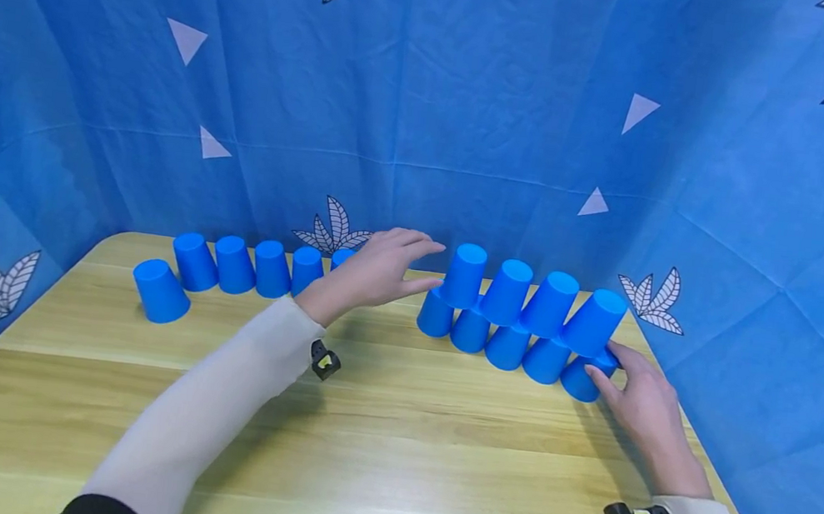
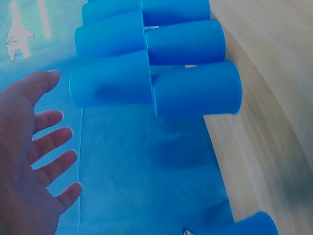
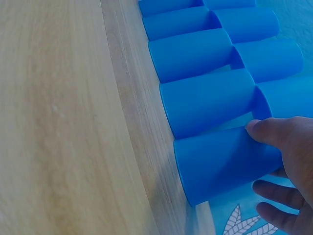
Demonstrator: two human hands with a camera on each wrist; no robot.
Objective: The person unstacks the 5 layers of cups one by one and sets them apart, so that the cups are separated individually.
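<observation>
Several upside-down blue cups [image 1: 506, 348] stand side by side in a bottom row on the table. A second row of blue cups [image 1: 508, 292] rests on them, each bridging two below. My right hand [image 1: 642, 394] holds the rightmost bottom cup [image 1: 584, 381], thumb on its near side and fingers around the far side. In the right wrist view, the thumb presses high on that cup [image 3: 225, 164]. My left hand [image 1: 380, 269] hovers beside the leftmost top cup [image 1: 465, 278], fingers spread. The left wrist view shows a gap between its fingertips and that cup [image 2: 112, 81].
More upside-down blue cups [image 1: 233, 265] stand along the back left of the table [image 1: 391, 456], partly hidden behind my left hand. One cup [image 1: 161, 292] stands nearer, at their left end. A blue patterned cloth [image 1: 398, 105] hangs close behind the table and along its right side.
</observation>
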